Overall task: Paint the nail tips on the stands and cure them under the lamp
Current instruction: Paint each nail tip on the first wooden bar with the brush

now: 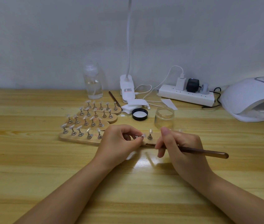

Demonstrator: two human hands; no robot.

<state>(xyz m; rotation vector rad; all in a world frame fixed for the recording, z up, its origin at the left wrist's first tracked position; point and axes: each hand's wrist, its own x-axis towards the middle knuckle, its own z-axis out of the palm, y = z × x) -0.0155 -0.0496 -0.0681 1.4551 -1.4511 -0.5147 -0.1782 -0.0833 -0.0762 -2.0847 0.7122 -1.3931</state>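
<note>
My left hand (120, 143) pinches a small metal stand with a clear nail tip (141, 136), held tilted just above the table. My right hand (181, 146) grips a brown wooden brush (208, 153), its dark tip pointing left below that nail tip. One more stand with a nail tip (150, 135) stands upright on a wooden base partly hidden behind my hands. Several wooden bases with rows of nail tips on stands (89, 122) lie at the left. The white curing lamp (254, 101) sits at the far right, its opening facing me.
An open glass jar (164, 117) stands behind my right hand, its black lid (139, 114) beside it. A clear pump bottle (93, 83), a white clip lamp (127, 89), a second brush (114, 98), white pads (132, 105) and a power strip (186, 95) line the back.
</note>
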